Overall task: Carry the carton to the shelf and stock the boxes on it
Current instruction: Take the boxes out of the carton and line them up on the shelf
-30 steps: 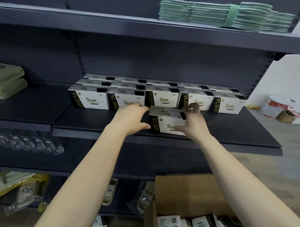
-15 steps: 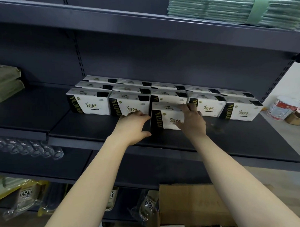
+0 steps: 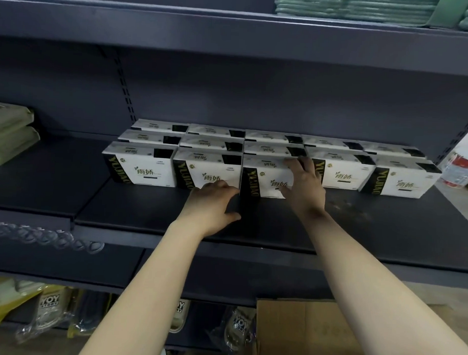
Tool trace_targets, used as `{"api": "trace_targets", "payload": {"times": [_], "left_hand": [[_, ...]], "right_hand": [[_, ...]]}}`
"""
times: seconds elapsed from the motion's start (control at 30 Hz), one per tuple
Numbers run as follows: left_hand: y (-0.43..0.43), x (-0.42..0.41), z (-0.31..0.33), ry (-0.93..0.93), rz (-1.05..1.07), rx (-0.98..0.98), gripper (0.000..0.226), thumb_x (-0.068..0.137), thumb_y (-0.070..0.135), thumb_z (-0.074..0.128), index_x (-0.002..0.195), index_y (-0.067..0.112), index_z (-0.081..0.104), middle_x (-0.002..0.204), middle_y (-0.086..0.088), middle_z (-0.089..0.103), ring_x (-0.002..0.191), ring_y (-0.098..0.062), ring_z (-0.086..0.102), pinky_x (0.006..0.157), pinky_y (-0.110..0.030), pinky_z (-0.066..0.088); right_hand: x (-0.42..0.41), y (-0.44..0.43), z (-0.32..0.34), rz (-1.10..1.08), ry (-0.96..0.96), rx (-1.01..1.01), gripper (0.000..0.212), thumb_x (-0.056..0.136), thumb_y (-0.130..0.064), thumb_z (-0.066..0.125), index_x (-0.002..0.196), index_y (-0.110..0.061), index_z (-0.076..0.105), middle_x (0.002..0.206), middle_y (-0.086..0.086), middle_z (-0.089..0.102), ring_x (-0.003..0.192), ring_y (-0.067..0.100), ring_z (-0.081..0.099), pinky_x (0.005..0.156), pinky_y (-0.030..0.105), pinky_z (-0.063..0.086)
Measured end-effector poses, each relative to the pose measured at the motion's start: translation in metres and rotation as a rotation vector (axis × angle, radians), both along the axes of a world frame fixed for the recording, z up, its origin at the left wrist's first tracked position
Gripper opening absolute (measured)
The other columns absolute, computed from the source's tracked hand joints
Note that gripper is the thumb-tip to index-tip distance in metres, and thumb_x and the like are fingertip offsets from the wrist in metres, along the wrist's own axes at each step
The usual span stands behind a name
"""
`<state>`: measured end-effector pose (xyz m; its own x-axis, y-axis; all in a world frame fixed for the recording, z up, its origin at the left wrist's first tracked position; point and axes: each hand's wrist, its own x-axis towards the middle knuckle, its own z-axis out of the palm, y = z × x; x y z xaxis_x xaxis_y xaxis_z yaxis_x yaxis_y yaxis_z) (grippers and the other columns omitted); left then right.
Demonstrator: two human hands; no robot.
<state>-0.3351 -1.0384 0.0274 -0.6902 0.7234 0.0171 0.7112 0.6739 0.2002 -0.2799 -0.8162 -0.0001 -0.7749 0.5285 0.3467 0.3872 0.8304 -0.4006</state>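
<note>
Carton (image 3: 301, 331): brown cardboard at the bottom edge, on the floor below the shelf, flap up; I cannot make out what is inside.
Slippers (image 3: 47, 311): bagged pairs on the lowest level, left of the carton.
Shelf (image 3: 146, 214): dark board at mid height, carrying the boxes.
Left hand (image 3: 210, 203): my fingers are loosely bent, with the tips against the black left end of the box and the thumb stretched out apart beneath.
Right hand (image 3: 304, 185): my fingers are hooked over the top right edge with the thumb on the white front, clamped on the box.
Box (image 3: 264, 175): white with a black end, upright on the shelf, third from the left in the front row, between its neighbours.
Boxes (image 3: 342, 170): same kind, in three rows running back to the rear panel.
Green packs (image 3: 11, 132): stacked on the next bay, far left.
Bucket (image 3: 458, 169): on the floor past the right end.
Green bundles (image 3: 353, 9): on the top level.
</note>
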Motion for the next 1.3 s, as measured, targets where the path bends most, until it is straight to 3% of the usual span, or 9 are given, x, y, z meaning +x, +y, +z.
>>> {"api": "trace_targets", "payload": {"times": [0.1,0.27,0.53,0.7,0.83,1.3], "left_hand": [[0.002,0.006,-0.002,-0.014,-0.008,0.004,0.062,0.091,0.048,0.059,0.146,0.030,0.037,0.148,0.005,0.039,0.134,-0.019,0.040,0.108,-0.042,0.036],[0.002,0.020,-0.006,-0.016,-0.022,0.041,0.062,0.091,0.049,0.058,0.147,0.029,0.038,0.149,0.005,0.042,0.133,-0.021,0.043,0.109,-0.042,0.036],[-0.001,0.067,-0.012,-0.004,-0.028,0.023,0.062,0.091,0.046,0.059,0.147,0.029,0.039,0.151,0.001,0.041,0.134,-0.023,0.043,0.105,-0.042,0.039],[-0.002,0.108,-0.022,-0.023,-0.019,0.018,0.062,0.092,0.046,0.058,0.148,0.029,0.037,0.151,0.001,0.040,0.134,-0.021,0.043,0.105,-0.044,0.036],[0.001,0.153,-0.035,-0.047,-0.011,-0.025,0.062,0.093,0.045,0.058,0.148,0.028,0.036,0.149,0.002,0.042,0.134,-0.021,0.043,0.107,-0.043,0.036],[0.034,0.327,-0.081,-0.160,-0.056,-0.094,0.067,0.093,0.046,0.059,0.150,0.031,0.029,0.151,0.004,0.039,0.137,-0.018,0.039,0.107,-0.042,0.032]], "right_hand": [[0.001,0.001,0.001,0.010,0.003,-0.007,0.063,0.079,-0.017,0.078,0.133,-0.030,0.048,0.144,0.001,0.034,0.124,0.036,0.046,0.079,0.048,0.055],[0.005,0.011,0.023,0.063,-0.108,-0.022,0.066,0.079,-0.016,0.076,0.137,-0.029,0.049,0.145,0.000,0.039,0.131,0.032,0.038,0.097,0.042,0.046],[0.081,-0.013,-0.001,0.095,-0.126,-0.144,0.094,0.083,-0.016,0.071,0.154,-0.038,0.013,0.163,-0.006,0.002,0.147,0.036,0.012,0.112,0.046,0.030],[0.149,-0.023,-0.030,0.154,-0.051,-0.168,0.082,0.083,-0.021,0.070,0.152,-0.029,0.026,0.160,0.004,0.017,0.145,0.032,0.021,0.109,0.043,0.035],[0.201,-0.020,-0.047,0.193,-0.010,-0.185,0.075,0.084,-0.025,0.070,0.149,-0.028,0.031,0.158,0.000,0.025,0.145,0.020,0.023,0.111,0.038,0.035],[0.396,0.011,-0.091,0.168,-0.166,-0.239,0.076,0.083,-0.028,0.074,0.147,-0.028,0.034,0.150,-0.005,0.038,0.137,0.016,0.037,0.111,0.035,0.037]]}}
